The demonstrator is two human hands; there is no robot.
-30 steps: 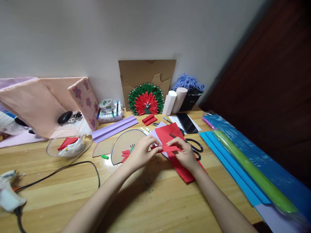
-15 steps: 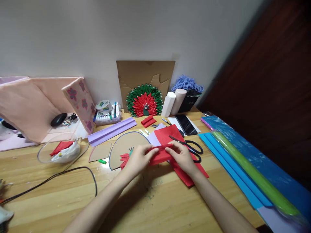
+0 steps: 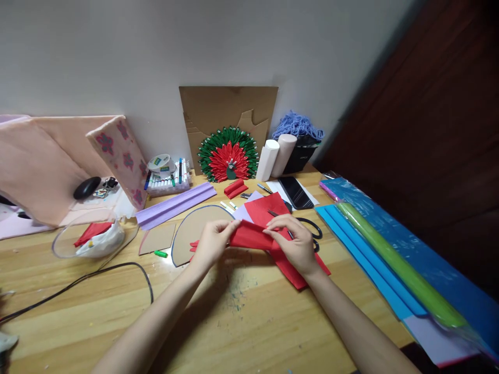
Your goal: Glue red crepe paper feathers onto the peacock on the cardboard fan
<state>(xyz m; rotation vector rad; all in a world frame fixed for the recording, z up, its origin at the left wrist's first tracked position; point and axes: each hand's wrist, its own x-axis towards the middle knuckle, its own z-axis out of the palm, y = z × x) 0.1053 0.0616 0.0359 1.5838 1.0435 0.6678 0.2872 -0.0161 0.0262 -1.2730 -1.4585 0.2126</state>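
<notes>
A folded strip of red crepe paper (image 3: 250, 236) stretches between my two hands above the table. My left hand (image 3: 214, 241) pinches its left end, and my right hand (image 3: 294, 241) pinches the right end. Beneath my right hand lies a larger red sheet (image 3: 290, 270), with black-handled scissors (image 3: 312, 227) on it, partly covered by the hand. Left of my left hand, a rounded cardboard piece (image 3: 185, 234) with a blue edge rests on the wood; the red petals on it are mostly hidden by that hand. A small red folded piece (image 3: 236, 188) lies farther back.
A cardboard panel (image 3: 228, 104) with a green and red peacock leans on the wall. Markers (image 3: 167, 179), a purple folded strip (image 3: 175, 206), a phone (image 3: 296, 192) and a plastic bowl (image 3: 62, 249) stand around. Blue and green rolls (image 3: 390, 259) line the right; a black cable (image 3: 97, 267) crosses the left.
My hands have drawn slightly apart and the red strip now shows a broader face, its left end raised. The whole view has shifted slightly.
</notes>
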